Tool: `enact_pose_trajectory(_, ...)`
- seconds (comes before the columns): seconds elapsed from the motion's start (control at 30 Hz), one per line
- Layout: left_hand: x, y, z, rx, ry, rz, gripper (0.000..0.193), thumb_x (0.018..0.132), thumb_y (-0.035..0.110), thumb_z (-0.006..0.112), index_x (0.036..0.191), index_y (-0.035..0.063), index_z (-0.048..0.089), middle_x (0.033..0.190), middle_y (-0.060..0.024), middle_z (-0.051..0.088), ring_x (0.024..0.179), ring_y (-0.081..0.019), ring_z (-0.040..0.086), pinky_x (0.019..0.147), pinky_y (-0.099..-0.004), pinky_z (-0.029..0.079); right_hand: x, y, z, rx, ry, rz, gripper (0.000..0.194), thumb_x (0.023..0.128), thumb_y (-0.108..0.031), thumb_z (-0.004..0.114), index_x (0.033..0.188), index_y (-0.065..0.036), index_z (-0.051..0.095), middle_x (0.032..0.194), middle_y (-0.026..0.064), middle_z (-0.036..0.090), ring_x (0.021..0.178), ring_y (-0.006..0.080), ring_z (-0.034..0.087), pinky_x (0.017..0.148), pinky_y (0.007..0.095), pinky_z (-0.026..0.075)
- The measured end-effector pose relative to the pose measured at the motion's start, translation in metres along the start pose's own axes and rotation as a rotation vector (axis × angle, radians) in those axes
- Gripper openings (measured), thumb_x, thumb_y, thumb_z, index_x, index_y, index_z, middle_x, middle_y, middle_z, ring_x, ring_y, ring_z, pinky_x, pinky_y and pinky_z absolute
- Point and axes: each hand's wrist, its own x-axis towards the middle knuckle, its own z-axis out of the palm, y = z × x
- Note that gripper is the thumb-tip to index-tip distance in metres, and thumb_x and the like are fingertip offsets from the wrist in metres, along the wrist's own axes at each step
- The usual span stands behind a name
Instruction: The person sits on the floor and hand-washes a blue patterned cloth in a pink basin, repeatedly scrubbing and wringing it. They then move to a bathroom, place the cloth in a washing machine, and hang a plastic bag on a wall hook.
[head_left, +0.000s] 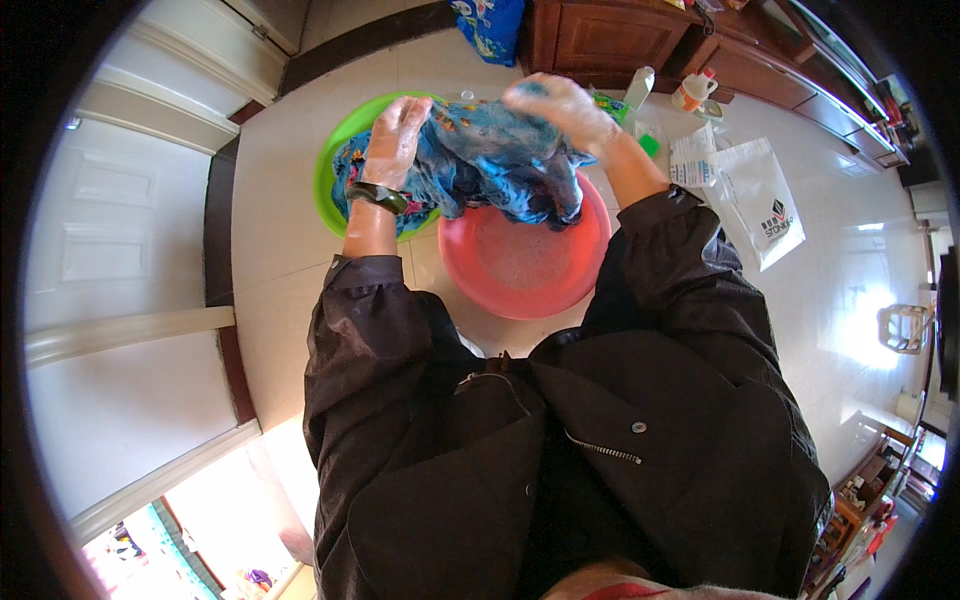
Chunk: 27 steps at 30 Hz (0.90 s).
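Observation:
A wet blue patterned cloth (491, 154) hangs bunched between my two hands, above the far side of a pink basin (525, 262). My left hand (397, 139), with a dark bangle at the wrist, grips the cloth's left end. On its upper right, my right hand (566, 112) grips the other end; suds coat both hands. Sudsy water (525, 244) lies in the pink basin. Behind my left hand stands a green basin (324, 176), and more blue floral fabric (346, 161) rests inside it. The bunched cloth hides part of both basins.
Right of the basins, a white plastic bag (757, 199) and a printed white packet (691, 157) lie on the tiled floor. Beyond are a white bottle (639, 88), a red-capped jug (694, 91) and a wooden cabinet (607, 45). A blue bag (489, 30) stands beside the cabinet. White doors (112, 217) line the left.

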Motion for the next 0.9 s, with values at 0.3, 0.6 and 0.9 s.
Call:
enact_pose_trajectory(0.3,-0.037,0.034,0.108,0.599,0.261,0.167,0.034,0.087,0.038,0.055,0.085,0.0037,0.057,0.078,-0.0203,0.06,0.075,-0.0376,0.057,0.068,-0.0396,0.046,0.037,0.077,0.072,-0.685,0.048,-0.26,0.021,0.084,-0.018,0.051,0.101,-0.007,0.056,0.094,0.0114,0.058,0.086,0.0246,0.057,0.076,0.0336,0.047)
enact_pose_trajectory(0.6,-0.042,0.001,0.118,0.643,0.251,0.226,0.036,0.087,0.037,0.052,0.081,0.002,0.057,0.075,-0.0193,0.061,0.069,-0.0373,0.059,0.062,-0.0424,0.046,0.029,0.062,0.085,-0.373,-0.002,-0.072,0.049,0.074,-0.025,0.064,0.117,-0.007,0.05,0.111,0.0162,0.056,0.103,0.0295,0.054,0.089,0.0371,0.043)
enact_pose_trajectory(0.9,-0.034,-0.017,0.114,0.848,0.203,0.244,0.03,0.09,0.034,0.045,0.082,0.0083,0.058,0.072,-0.0147,0.059,0.066,-0.033,0.058,0.058,-0.0448,0.045,0.007,0.03,0.081,-0.489,-0.072,-0.33,0.032,0.077,-0.033,0.057,0.093,-0.005,0.06,0.09,0.0179,0.06,0.087,0.031,0.058,0.079,0.038,0.047)
